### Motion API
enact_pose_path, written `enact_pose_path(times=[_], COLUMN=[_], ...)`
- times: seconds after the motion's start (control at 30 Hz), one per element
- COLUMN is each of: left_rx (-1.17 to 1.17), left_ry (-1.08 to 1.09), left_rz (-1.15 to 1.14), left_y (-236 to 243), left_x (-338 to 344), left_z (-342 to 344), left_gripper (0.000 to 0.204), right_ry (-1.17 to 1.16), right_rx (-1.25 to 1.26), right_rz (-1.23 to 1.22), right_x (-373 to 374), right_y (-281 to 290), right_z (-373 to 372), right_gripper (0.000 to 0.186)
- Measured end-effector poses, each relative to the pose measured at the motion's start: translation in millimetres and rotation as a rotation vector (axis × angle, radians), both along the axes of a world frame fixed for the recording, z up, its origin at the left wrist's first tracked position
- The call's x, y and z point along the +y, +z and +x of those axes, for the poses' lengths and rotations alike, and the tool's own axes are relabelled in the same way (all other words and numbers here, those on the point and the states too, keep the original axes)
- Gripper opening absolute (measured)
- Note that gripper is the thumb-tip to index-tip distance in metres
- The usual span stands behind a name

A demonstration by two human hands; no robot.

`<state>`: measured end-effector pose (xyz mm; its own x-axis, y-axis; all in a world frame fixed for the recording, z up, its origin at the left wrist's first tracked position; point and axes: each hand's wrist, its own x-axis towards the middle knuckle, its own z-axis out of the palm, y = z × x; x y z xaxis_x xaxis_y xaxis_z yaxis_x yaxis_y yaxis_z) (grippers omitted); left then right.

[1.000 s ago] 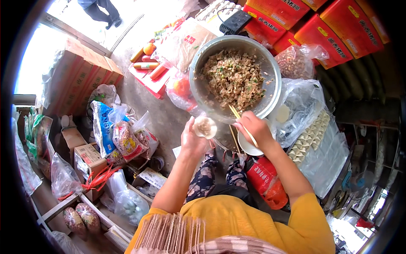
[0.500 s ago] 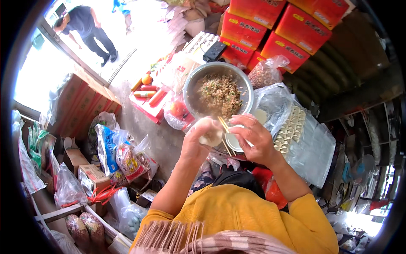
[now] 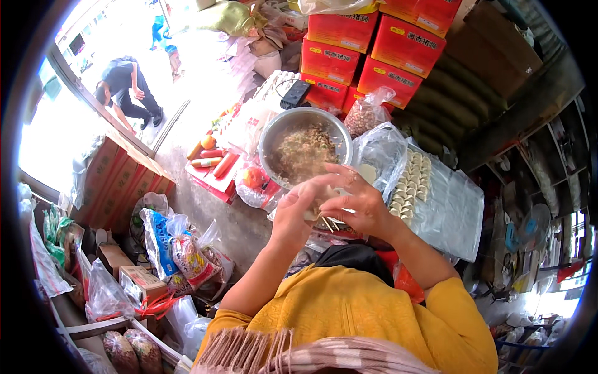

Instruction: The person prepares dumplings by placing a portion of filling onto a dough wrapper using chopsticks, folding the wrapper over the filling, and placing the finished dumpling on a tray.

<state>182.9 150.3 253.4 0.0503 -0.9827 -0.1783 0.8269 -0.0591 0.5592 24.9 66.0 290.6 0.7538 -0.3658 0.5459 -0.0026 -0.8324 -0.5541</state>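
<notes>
My left hand [image 3: 295,206] and my right hand [image 3: 361,202] meet just in front of a large metal bowl [image 3: 266,144]. Their fingers are closed around a pale, partly hidden dumpling [image 3: 319,204]. Minced filling [image 3: 303,151] lies in the bowl. Chopsticks [image 3: 330,225] poke out below my hands, their far ends covered. A pale round dough wrapper [image 3: 367,172] shows past my right fingers. To the right, rows of folded dumplings [image 3: 412,181] sit on a plastic-covered tray [image 3: 448,215].
Red boxes [image 3: 339,37] are stacked behind the bowl, beside a bag of nuts or beans [image 3: 367,112]. Packaged sausages [image 3: 212,162] lie at the left. Bagged goods [image 3: 190,243] and cartons [image 3: 121,174] crowd the floor. A person [image 3: 128,93] bends down near the doorway.
My right hand has left the chopsticks and small white bowl and joined my left hand at the dough. The view has shifted; the person by the doorway bends lower.
</notes>
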Motion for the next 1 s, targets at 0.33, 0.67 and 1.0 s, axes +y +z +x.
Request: enact_pose_path(times=[0.33, 0.67, 1.0], left_rx=[-0.782, -1.089, -0.259], left_ry=[-0.067, -0.048, 0.073], left_rz=[-0.211, -0.232, -0.305], left_y=[31, 46, 36], left_x=[18, 5, -11], left_z=[-2, -12, -38], left_gripper=[0.035, 0.036, 0.044], right_ry=[-0.021, -0.063, -0.143], right_rx=[-0.136, -0.123, -0.248], right_rz=[0.451, 0.147, 0.464], right_x=[11, 4, 11], right_y=[13, 22, 44], right_z=[5, -4, -21], right_gripper=[0.015, 0.011, 0.092])
